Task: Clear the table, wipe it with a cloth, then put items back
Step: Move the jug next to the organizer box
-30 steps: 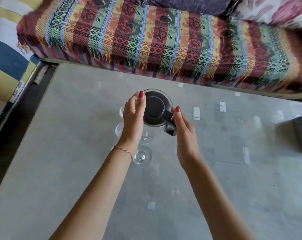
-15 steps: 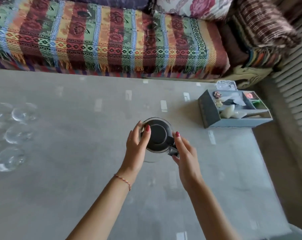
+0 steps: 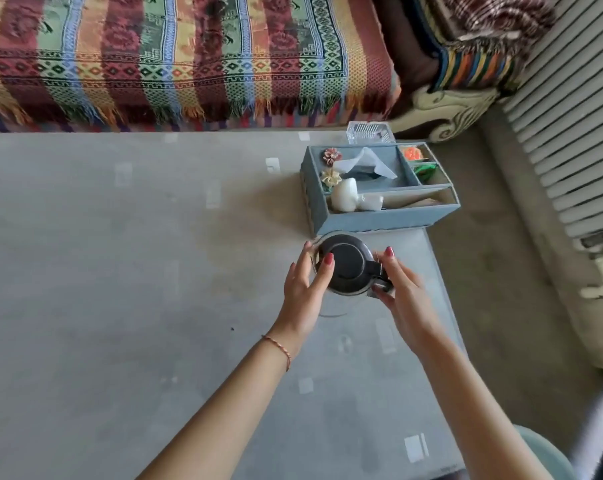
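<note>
A clear glass jug with a black lid (image 3: pixel 345 261) is held between both hands over the glass table (image 3: pixel 120 306), near its right end. My left hand (image 3: pixel 305 289) curls around the jug's left side, thumb on the lid. My right hand (image 3: pixel 402 299) grips the black handle on its right. The jug's lower body is mostly hidden behind the hands; I cannot tell whether it touches the table. Just behind it stands a blue organiser box (image 3: pixel 376 188) holding tissues and small items.
A small clear plastic container (image 3: pixel 371 132) sits behind the box at the table's far edge. A striped fringed sofa cover (image 3: pixel 175 57) runs along the far side. The table's right edge is close to the jug, with carpet beyond it.
Both hands have carried the jug to the right across the table, from beside the wine glasses to just in front of the blue box. The glasses have left the view.
</note>
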